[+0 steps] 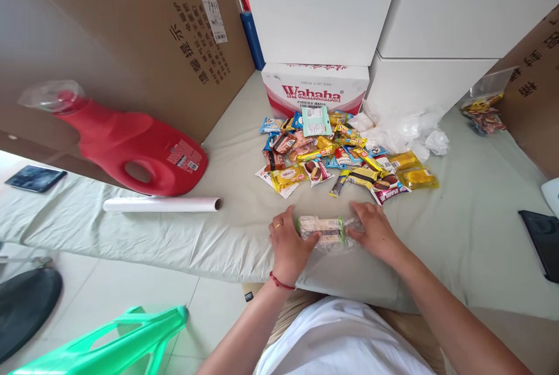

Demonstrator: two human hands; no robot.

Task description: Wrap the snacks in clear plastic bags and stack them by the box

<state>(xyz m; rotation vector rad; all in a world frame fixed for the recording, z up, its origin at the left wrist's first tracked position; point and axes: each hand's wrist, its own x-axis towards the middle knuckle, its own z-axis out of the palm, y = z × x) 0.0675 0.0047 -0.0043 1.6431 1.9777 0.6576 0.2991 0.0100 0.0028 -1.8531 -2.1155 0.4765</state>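
Observation:
My left hand and my right hand both grip a clear plastic bag with snack packets inside, lying on the pale green sheet close to me. The left hand's fingers curl over the bag's left end; a ring and a red wrist cord show. The right hand's fingers press on the bag's right end. Just beyond lies a pile of several wrapped snacks in yellow, blue and red wrappers.
A red detergent jug lies at left with a white roll before it. A Wahaha carton, crumpled clear bags, a filled snack bag, cardboard boxes, dark tablets and a green plastic stool surround the area.

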